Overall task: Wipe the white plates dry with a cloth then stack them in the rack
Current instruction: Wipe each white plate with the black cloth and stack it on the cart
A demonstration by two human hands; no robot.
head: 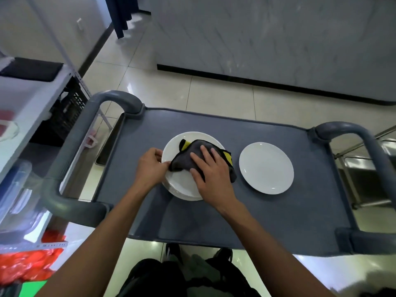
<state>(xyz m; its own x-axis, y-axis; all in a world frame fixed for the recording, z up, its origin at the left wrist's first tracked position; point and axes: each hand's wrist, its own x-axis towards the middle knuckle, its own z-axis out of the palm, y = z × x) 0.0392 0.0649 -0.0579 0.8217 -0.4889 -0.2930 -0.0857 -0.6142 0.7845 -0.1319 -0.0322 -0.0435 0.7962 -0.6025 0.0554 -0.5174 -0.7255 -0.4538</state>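
A stack of white plates (182,185) sits near the middle of the grey cart top (214,215). A grey cloth with yellow trim (188,155) lies crumpled on the top plate. My right hand (211,170) presses flat on the cloth, fingers spread and fairly straight. My left hand (150,166) grips the left rim of the top plate, thumb over the edge. A single white plate (266,168) lies flat to the right, apart from both hands.
The cart has thick grey handles on the left (70,146) and right (372,146). A white shelf unit (32,99) with a black crate (66,112) stands left. Red plastic bags (27,264) lie lower left. Steel shelving (364,168) shows at right.
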